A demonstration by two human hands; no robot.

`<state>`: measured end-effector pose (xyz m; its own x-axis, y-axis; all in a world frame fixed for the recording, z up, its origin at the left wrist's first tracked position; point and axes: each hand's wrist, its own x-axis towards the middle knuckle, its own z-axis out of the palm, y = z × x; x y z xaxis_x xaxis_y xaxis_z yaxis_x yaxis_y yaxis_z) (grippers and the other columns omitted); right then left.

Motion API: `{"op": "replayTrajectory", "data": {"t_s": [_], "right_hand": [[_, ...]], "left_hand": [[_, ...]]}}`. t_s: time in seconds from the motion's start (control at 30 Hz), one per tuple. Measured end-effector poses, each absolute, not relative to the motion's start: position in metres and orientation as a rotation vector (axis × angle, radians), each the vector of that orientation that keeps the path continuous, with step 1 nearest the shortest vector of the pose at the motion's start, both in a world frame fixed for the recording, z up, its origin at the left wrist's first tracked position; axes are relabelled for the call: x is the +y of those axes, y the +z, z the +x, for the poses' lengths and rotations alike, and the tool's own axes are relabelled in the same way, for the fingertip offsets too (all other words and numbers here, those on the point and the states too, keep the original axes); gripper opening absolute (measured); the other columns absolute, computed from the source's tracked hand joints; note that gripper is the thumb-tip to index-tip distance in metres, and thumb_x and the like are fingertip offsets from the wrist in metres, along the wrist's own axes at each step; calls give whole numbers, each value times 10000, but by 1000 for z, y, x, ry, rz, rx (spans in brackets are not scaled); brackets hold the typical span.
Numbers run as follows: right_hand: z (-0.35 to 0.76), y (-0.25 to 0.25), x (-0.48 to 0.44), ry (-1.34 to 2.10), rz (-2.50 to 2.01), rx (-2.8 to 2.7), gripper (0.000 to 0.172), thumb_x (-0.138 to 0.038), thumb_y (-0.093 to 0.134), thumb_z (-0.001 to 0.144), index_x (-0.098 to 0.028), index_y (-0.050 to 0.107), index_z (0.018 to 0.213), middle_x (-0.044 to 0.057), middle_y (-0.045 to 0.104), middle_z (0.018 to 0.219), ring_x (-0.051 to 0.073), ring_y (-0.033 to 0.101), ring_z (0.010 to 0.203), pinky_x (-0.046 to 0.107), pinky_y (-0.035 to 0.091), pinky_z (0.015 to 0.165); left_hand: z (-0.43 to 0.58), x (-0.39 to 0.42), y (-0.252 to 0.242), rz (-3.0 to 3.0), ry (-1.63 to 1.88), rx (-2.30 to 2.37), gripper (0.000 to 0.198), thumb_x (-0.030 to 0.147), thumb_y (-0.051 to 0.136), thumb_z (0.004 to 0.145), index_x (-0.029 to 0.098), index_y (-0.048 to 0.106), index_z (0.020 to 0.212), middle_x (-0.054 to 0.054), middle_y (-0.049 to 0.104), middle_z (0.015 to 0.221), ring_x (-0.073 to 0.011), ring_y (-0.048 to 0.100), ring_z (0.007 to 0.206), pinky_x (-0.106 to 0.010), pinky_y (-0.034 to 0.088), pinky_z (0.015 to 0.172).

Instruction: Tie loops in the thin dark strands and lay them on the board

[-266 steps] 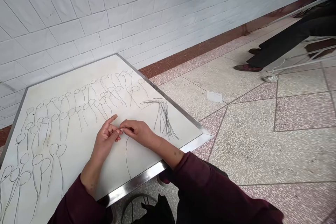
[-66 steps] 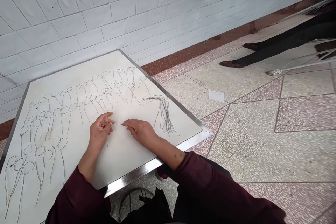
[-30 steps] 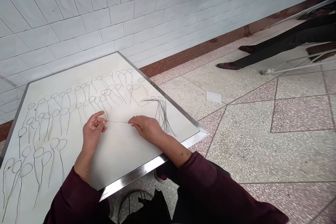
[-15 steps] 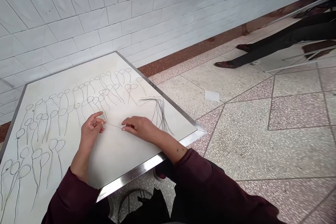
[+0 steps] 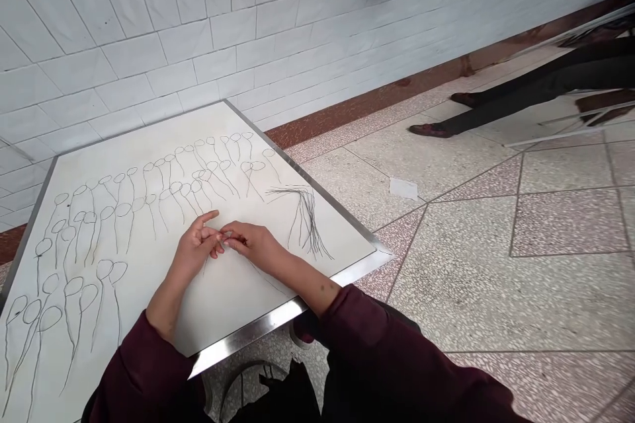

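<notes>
Over the white tabletop, my left hand and my right hand meet fingertip to fingertip. Both pinch a thin dark wire, whose ends trail below the hands; the middle is hidden by my fingers. The left index finger is raised off the pinch. To the right of my hands lies a bundle of bent loose wires. Many wires with a round loop at one end, such as this looped wire, are spread in rows across the left and far side of the table.
A metal edge borders the table, which stands against a white tiled wall. On the floor to the right lies a white piece of paper. Farther back are a seated person's legs in dark trousers.
My hands have come together; before, they were apart with the wire stretched between them. The wire's ends now hang below the fingers. The view has shifted slightly.
</notes>
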<state>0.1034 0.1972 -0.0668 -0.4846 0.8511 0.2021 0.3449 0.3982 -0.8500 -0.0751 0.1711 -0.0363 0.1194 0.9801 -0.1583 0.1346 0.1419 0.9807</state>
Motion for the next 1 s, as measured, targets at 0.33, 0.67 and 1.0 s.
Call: {"op": "replayTrajectory", "data": {"t_s": [0.33, 0.67, 1.0], "right_hand": [[105, -74, 196, 860, -1112, -1898, 207, -200, 499, 880, -224, 657, 1012, -24, 587, 681, 120, 512, 581, 235, 441, 580], [104, -72, 200, 858, -1023, -2000, 143, -140, 533, 888, -215, 654, 906, -8, 639, 822, 117, 572, 730, 222, 444, 678], [103, -80, 199, 784, -942, -2006, 145, -131, 535, 903, -219, 650, 916, -3, 579, 805, 104, 533, 652, 215, 435, 617]], "left_hand": [[-82, 172, -41, 1095, 973, 1192, 570, 381, 650, 807, 218, 479, 1325, -41, 679, 844, -107, 530, 584, -250, 399, 557], [-83, 170, -41, 1142, 902, 1221, 557, 383, 636, 818, 225, 482, 1330, -43, 676, 858, -97, 459, 558, -246, 359, 539], [-81, 170, -39, 1184, 870, 1183, 561, 349, 629, 832, 203, 459, 1346, -37, 680, 844, -88, 452, 557, -233, 364, 539]]}}
